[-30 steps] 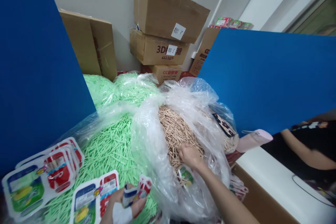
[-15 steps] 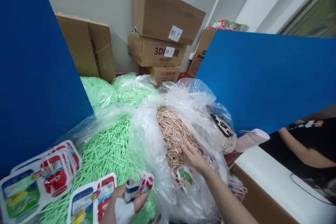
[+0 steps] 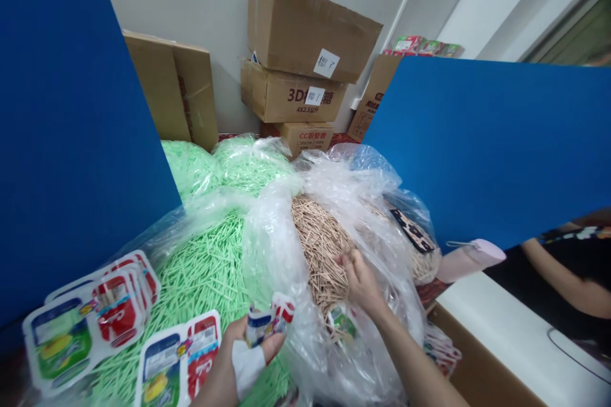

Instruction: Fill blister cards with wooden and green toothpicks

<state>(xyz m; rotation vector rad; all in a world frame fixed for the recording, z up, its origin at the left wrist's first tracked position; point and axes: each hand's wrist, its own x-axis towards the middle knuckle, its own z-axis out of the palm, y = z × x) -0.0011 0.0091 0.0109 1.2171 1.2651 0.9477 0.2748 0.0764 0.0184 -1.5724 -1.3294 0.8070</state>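
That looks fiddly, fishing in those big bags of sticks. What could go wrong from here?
1. The right hand digs into the tan sticks inside the sagging clear bag; some could spill over its edge and mix with the green sticks alongside.
2. The left hand pinches a small packet by one end, so it might slip.
3. The printed packets lying loose on the green heap could slide off.
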